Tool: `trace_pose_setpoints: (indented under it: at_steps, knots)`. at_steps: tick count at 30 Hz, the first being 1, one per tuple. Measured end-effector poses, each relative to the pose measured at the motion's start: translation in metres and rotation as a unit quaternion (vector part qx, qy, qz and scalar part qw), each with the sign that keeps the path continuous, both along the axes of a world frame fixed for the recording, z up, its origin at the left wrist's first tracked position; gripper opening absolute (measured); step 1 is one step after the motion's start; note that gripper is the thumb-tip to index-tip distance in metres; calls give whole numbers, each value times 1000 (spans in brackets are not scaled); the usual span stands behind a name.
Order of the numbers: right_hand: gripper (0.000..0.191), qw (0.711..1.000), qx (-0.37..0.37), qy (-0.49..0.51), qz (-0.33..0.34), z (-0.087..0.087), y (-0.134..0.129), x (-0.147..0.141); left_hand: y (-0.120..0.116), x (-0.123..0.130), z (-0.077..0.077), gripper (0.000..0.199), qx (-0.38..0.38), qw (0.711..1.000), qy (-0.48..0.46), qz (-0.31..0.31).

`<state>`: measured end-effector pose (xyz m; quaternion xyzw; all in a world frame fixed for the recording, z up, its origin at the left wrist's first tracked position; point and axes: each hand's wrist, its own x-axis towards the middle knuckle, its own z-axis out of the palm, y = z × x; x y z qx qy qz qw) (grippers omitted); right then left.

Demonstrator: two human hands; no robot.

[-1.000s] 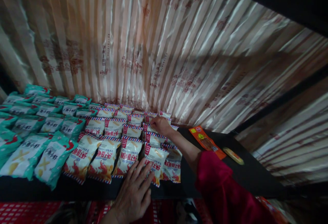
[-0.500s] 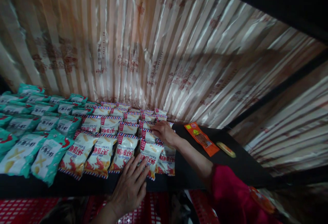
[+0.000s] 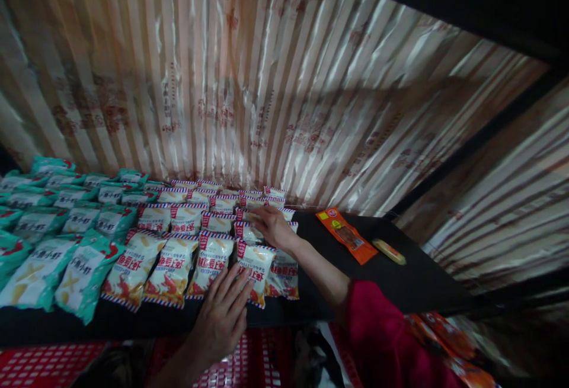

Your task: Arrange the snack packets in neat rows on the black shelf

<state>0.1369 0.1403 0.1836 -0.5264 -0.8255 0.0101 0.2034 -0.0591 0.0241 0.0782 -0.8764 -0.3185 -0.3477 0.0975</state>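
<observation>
White snack bags with red print and striped edges [image 3: 173,266] stand in rows on a black shelf [image 3: 329,299]. My left hand [image 3: 223,311] rests its spread fingers against the lower front of the bags in the first row. Farther back, my right hand [image 3: 273,227] reaches over the front bags at the right end of the rows, its fingertips on a bag [image 3: 249,232] behind them. The right fingers are slightly bent and apart, with nothing visibly held. Part of the bags under both hands is hidden.
Teal snack bags [image 3: 84,274] fill the shelf's left side. An orange packet [image 3: 347,235] and a small yellowish packet [image 3: 389,252] lie to the right. Striped sheeting [image 3: 249,80] hangs behind. Red baskets [image 3: 48,364] and orange packages [image 3: 448,334] are below the shelf edge.
My right hand has shifted slightly left and back over the bags. My left hand has moved slightly left and down, still at the front row. The camera view has shifted a little.
</observation>
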Motion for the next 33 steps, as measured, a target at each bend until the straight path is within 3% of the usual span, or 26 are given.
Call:
trace_pose_setpoints:
  at_steps: [5, 11, 17, 23, 28, 31, 33]
  knots:
    - [20, 991, 61, 118, -9, 2, -34, 19, 8, 4, 19, 43, 31, 1000, -5, -2]
    - [15, 997, 29, 70, -9, -9, -74, 26, 22, 15, 33, 44, 58, 997, 41, -12]
    - [7, 993, 36, 115, -4, -23, -67, 13, 31, 7, 28, 45, 65, 995, 72, -6]
    - [19, 981, 40, 189, -5, -21, -68, 11, 30, 3, 32, 44, 76, 992, 99, -1]
    - [39, 935, 60, 327, -125, -22, -70, 48, 40, 8, 47, 48, 56, 992, 112, -27]
    - [50, 900, 58, 378, -208, -29, -68, 69, 53, 22, 65, 46, 18, 996, 78, -28]
    - [55, 891, 50, 390, -226, -33, -69, 75, 60, 36, 79, 46, -5, 996, 81, -34]
